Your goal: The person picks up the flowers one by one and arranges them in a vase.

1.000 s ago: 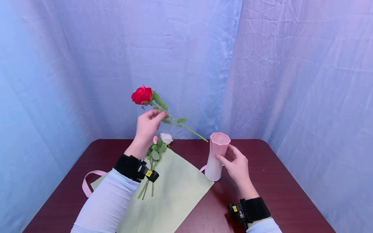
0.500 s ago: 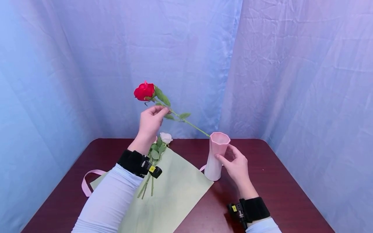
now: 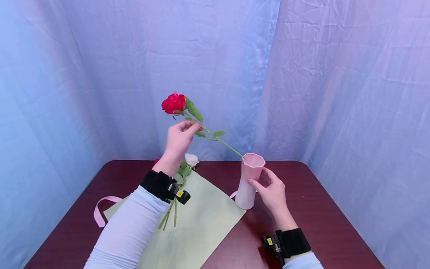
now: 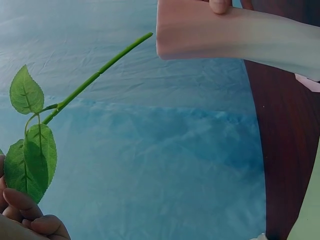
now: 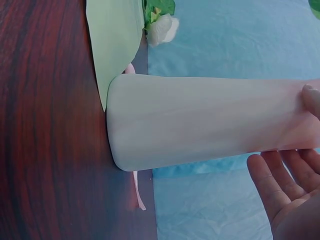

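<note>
My left hand (image 3: 180, 136) pinches the stem of a red rose (image 3: 174, 103) between thumb and fingers, high above the table. The rose slants, its bloom up at the left and its bare stem end (image 4: 146, 37) down at the right. That end sits right at the rim of a pink and white vase (image 3: 248, 183); in the left wrist view it shows just outside the vase mouth. The vase stands upright on the table. My right hand (image 3: 273, 192) holds its upper part from the right, with the thumb (image 5: 311, 97) on the near side and fingers behind.
Light green wrapping paper (image 3: 198, 220) lies on the dark red table (image 3: 322, 224). Several more flowers lie on it, including a white rose (image 3: 192, 160), partly hidden by the left arm. A pink ribbon (image 3: 98, 213) loops out at the left. Blue curtains (image 3: 215, 74) surround the table.
My left hand has moved right and slightly up with the red rose, bringing its stem end to the vase rim. The right hand and the vase have stayed in place.
</note>
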`<state>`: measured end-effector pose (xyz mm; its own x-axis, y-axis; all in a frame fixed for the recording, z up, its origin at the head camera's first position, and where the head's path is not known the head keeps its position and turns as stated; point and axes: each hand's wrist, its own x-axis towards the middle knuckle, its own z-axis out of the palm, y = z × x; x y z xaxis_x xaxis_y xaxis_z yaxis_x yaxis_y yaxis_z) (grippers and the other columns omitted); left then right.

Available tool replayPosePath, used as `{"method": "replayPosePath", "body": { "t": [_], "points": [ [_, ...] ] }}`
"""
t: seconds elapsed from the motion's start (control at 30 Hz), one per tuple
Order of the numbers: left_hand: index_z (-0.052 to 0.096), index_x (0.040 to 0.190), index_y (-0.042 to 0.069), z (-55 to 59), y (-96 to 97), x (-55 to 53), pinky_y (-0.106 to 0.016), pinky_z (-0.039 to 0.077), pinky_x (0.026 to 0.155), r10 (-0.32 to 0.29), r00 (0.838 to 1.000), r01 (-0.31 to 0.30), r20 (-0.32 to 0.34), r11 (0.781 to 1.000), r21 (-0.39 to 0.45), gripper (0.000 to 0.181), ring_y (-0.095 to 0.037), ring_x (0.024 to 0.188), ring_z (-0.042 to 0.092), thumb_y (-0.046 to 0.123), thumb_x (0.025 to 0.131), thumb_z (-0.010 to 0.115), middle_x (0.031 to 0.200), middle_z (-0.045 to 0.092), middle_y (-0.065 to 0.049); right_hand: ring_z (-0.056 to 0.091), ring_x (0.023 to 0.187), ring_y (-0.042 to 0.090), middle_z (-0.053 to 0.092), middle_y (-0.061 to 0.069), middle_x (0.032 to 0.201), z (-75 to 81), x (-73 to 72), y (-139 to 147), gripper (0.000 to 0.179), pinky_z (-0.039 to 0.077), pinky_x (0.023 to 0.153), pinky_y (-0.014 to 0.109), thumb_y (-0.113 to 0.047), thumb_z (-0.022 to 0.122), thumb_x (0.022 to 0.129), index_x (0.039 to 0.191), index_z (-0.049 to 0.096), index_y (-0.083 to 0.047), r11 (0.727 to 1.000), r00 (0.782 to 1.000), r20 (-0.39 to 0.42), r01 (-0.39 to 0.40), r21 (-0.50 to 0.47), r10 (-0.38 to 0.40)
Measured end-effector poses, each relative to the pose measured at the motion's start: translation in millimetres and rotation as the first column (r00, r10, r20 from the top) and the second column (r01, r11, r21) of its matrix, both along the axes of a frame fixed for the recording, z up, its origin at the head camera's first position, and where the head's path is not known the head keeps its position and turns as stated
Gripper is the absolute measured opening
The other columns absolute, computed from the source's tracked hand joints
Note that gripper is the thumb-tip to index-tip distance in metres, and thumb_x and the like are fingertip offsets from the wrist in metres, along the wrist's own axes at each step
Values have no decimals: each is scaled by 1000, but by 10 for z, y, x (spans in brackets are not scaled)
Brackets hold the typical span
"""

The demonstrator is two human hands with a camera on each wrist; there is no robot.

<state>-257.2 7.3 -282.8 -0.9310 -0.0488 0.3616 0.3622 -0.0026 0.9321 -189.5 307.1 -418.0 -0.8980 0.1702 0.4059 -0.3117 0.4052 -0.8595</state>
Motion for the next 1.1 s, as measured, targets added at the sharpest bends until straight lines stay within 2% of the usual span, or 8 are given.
{"method": "replayPosePath", "body": {
  "t": [0.13,0.3,0.43,0.57,0.67,0.83,0.97,1.1],
  "points": [
    [75,109,3,-8,39,-18,-33,44,82,-7,1000,7,6,1000,-4,30,-17,105,56,30,96,73,98,74,-4,63,119,33,66,18,128,-15,-1,-4,59,51,96,51,-13,84,86,139,59,-4,1000,1000,-1,-8,-8,8],
    [75,108,3,-25,84,-38,-35,43,85,-28,1000,28,8,1000,4,29,-17,107,57,29,96,73,98,74,-4,62,120,34,65,19,130,89,94,-56,59,50,97,52,-13,83,87,140,58,-3,1000,1000,-4,-23,-5,23],
    [76,108,3,-32,115,-40,-35,42,85,-30,1000,30,4,999,-16,30,-16,107,56,30,97,72,100,75,-5,61,121,37,64,22,131,103,101,-60,60,50,97,53,-15,81,89,141,56,1,999,999,-19,-30,26,31],
    [77,109,4,-50,142,-39,-35,41,85,-37,999,36,-8,998,-41,30,-17,106,54,31,98,71,101,75,-6,62,118,38,65,23,128,118,110,-59,56,51,95,55,-11,82,88,137,59,2,999,999,-28,-31,13,32],
    [76,109,4,-69,161,-45,-36,40,86,-46,999,45,-16,998,-47,28,-18,107,57,29,98,70,100,75,-6,63,117,37,66,21,126,49,55,-20,56,51,95,54,-9,83,86,136,60,-1,1000,999,-27,-30,-8,30],
    [76,111,4,-74,198,-35,-41,44,92,-50,999,49,-21,998,-44,27,-19,109,61,27,98,70,100,75,-7,64,118,30,67,15,127,-140,-83,71,59,53,95,49,-19,85,85,138,61,-8,1000,999,-23,-27,-7,26],
    [75,112,3,-62,242,-37,-46,47,97,-40,999,38,-29,999,-37,26,-22,106,64,24,97,71,102,74,-8,65,115,25,69,9,125,-181,-124,94,59,54,93,45,-27,87,83,136,63,-12,1000,999,-42,-26,-3,26],
    [75,110,1,-61,296,-65,-45,49,94,-34,999,32,-36,999,-44,24,-22,101,65,21,96,72,101,74,-10,66,113,23,69,8,123,-183,-129,91,60,55,91,44,-31,87,83,135,64,-13,1000,998,-50,-25,8,25]
  ]
}}
